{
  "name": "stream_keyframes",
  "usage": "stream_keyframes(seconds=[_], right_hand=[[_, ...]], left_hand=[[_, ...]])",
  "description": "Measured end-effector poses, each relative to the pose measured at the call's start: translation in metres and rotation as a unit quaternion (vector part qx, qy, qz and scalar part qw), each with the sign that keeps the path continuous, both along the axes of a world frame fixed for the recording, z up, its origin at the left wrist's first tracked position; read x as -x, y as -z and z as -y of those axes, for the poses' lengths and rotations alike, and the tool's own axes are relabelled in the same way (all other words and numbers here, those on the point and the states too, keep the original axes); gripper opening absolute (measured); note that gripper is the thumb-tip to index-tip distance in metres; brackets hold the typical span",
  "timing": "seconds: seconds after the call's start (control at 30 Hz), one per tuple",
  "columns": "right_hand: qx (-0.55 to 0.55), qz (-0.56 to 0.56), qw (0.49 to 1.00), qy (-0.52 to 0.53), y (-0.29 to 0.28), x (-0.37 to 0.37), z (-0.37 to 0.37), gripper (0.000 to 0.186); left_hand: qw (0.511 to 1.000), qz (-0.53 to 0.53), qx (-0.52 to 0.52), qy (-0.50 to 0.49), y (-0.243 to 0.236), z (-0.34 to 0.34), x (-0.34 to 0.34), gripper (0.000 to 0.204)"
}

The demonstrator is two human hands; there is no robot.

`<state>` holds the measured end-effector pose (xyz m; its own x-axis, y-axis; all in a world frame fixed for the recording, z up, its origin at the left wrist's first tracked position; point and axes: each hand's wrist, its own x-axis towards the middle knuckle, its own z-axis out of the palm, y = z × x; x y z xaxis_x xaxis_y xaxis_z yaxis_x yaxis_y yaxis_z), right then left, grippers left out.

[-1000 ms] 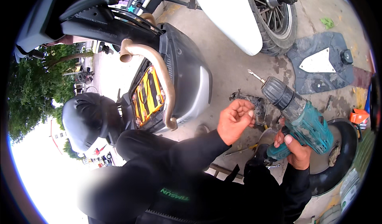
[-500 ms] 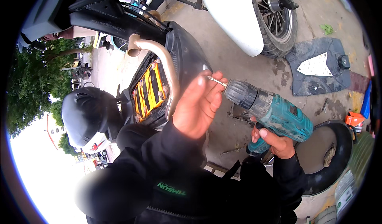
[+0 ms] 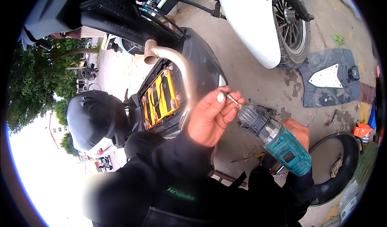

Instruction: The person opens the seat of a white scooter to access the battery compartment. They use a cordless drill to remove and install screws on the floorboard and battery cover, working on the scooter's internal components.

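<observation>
My right hand (image 3: pixel 297 131) is closed round the handle of a teal and black cordless drill (image 3: pixel 289 149); the drill's body hides most of the fingers. Its chuck (image 3: pixel 254 116) points up and to the left, with a thin metal screwdriver bit (image 3: pixel 231 98) sticking out. The thumb and fingers of my left hand (image 3: pixel 210 118) pinch this bit near its tip. Just left of that hand, a bent metal tube (image 3: pixel 177 57) curves over a dark scooter body part (image 3: pixel 203 57). A yellow and black battery pack (image 3: pixel 161 96) sits in the open compartment there.
A white fender (image 3: pixel 250 23) and spoked wheel (image 3: pixel 292 29) stand ahead. On the floor lie a grey scooter floorboard (image 3: pixel 330 78), a black tyre (image 3: pixel 350 156), an orange box (image 3: pixel 361 129) and a long thin tool (image 3: pixel 246 158). A black-covered seat (image 3: pixel 94 112) is at left.
The drill's back end has swung down toward me, and the right hand has turned with it. My left fingers have closed on the bit's tip. The whole view has shifted slightly.
</observation>
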<state>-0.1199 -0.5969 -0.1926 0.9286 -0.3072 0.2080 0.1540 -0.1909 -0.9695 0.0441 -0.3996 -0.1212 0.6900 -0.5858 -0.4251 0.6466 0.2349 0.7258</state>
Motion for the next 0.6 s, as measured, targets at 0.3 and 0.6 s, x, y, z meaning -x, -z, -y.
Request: stream_keyframes(seconds=[0.3, 0.6], right_hand=[[-0.589, -0.093, 0.795, -0.111, 0.012, -0.013, -0.009, 0.046], [-0.534, -0.161, 0.822, -0.114, 0.0, -0.071, 0.052, 0.038]], left_hand=[[0.997, 0.054, 0.051, 0.017, -0.019, 0.017, 0.005, 0.037], [0.866, 0.409, -0.231, 0.171, -0.069, -0.035, 0.008, 0.035]])
